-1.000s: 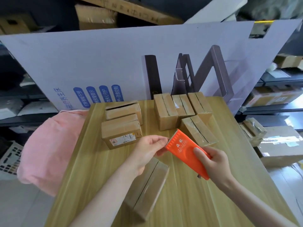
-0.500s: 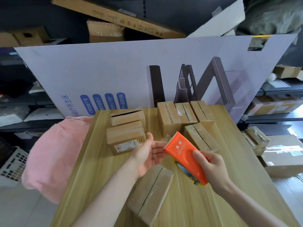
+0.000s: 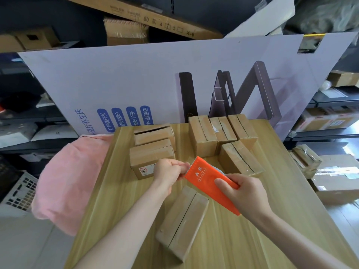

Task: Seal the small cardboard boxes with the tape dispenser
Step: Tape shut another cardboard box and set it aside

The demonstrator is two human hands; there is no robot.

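Storeroom, metal shelving with cartons all round. Work surface: pale wooden table [image 3: 272, 220], with a large printed cardboard sheet [image 3: 136, 78] propped along its far edge.

Reference point: the orange tape dispenser [image 3: 204, 177], held in the air above the middle of the table.

- Right hand [image 3: 246, 193]: fingers wrapped round the dispenser's near end, thumb on top. Firm grip.
- Left hand [image 3: 169, 171]: at the dispenser's serrated far edge, fingers curled, thumb and forefinger pinched together. I judge it has the free tape end, but the tape is clear and I cannot make it out.
- Small cardboard box [image 3: 182, 222]: directly below and nearer to me than the dispenser, lying flat, centre seam up. Cannot tell if tape is on it.
- Taped boxes [image 3: 202, 136]: beyond the dispenser, a row of three, with a fourth to its right.
- Two more boxes [image 3: 151, 152]: beyond and left of it, the rear one with a flap gaping.
- Pink cloth [image 3: 71, 177]: far left, off the table edge.

Step in hand: drawing out a length of tape. Next: lay the end on the near box's seam and run the dispenser along it, keeping the tape taut and centred.
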